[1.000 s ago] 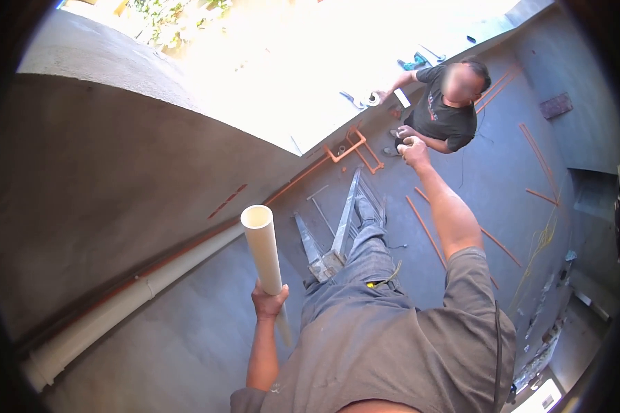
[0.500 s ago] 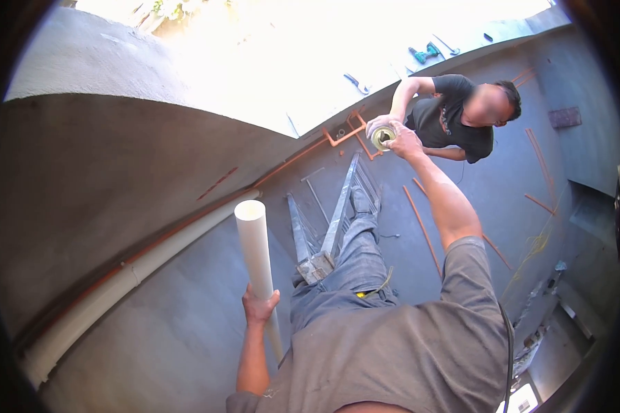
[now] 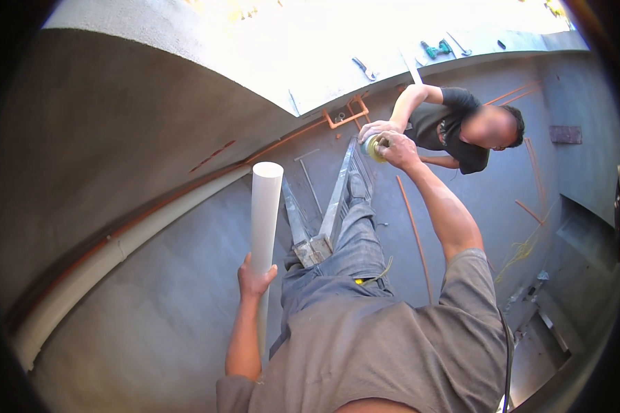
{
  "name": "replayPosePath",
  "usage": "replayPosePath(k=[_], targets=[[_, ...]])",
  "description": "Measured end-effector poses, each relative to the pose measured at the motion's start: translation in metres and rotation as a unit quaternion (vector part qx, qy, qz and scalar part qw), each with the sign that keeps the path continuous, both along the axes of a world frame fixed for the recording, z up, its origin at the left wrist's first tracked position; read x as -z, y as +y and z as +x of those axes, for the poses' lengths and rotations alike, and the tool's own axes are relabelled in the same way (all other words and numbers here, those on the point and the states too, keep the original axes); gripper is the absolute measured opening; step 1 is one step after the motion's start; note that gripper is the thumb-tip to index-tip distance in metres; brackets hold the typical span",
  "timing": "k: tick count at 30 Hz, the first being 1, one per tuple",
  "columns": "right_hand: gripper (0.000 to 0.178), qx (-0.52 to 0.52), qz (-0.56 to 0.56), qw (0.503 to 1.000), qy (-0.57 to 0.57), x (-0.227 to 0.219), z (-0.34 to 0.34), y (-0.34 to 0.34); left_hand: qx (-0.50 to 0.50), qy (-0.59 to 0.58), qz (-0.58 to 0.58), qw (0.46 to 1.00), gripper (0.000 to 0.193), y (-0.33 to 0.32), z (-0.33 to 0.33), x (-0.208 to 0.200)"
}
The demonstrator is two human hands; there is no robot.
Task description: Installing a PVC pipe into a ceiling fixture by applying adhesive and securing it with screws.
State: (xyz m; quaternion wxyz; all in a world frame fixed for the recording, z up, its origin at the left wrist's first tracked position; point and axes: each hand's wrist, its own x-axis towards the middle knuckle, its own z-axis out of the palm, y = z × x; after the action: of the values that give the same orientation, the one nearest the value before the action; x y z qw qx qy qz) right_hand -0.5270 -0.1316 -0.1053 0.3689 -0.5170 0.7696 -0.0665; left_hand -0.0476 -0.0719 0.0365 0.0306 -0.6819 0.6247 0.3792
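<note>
My left hand (image 3: 256, 277) is closed round a white plastic pipe (image 3: 265, 220), which stands nearly upright at my left side with its end toward me. My right arm reaches forward to a small round tin (image 3: 373, 149) with a yellowish rim and bluish side. The fingers of my right hand (image 3: 398, 150) are curled together at its mouth; what they pinch is hidden. A co-worker's hand (image 3: 379, 129) holds the same tin from the far side. That co-worker (image 3: 455, 131), in a dark T-shirt, stands below me.
A metal ladder (image 3: 337, 199) stands beneath my legs. A long white pipe (image 3: 127, 244) runs along the left wall with orange pipe (image 3: 344, 122) beyond it. On the ledge lie a green drill (image 3: 435, 49) and a wrench (image 3: 364, 68). Orange pipe lengths (image 3: 415, 234) lie on the floor.
The white pipe in my left hand has come more upright and slightly right. The tin has tipped, showing more of its side, and my right fingers have curled over its mouth.
</note>
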Motion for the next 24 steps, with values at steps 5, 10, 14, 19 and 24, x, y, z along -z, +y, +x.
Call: replayPosePath(k=[5,10,14,19,24], targets=[[0.023,0.001,-0.08,0.996,-0.029,-0.02,0.01,-0.007,0.027,-0.016,-0.02,0.999,0.04,-0.016,0.003,0.0],[0.023,0.001,-0.131,0.991,-0.008,-0.037,0.013,-0.017,0.006,-0.015,-0.02,1.0,0.039,-0.027,-0.002,-0.009],[0.023,-0.006,-0.117,0.992,-0.035,-0.05,0.009,-0.019,-0.024,-0.004,-0.01,1.0,0.039,-0.023,0.003,-0.012],[0.024,0.047,-0.124,0.99,-0.043,-0.057,0.015,-0.018,-0.016,-0.015,-0.016,1.0,0.041,-0.025,0.007,-0.015],[0.018,0.116,-0.161,0.976,-0.087,-0.056,0.025,-0.007,0.007,-0.045,-0.019,0.999,0.041,-0.021,0.013,-0.009]])
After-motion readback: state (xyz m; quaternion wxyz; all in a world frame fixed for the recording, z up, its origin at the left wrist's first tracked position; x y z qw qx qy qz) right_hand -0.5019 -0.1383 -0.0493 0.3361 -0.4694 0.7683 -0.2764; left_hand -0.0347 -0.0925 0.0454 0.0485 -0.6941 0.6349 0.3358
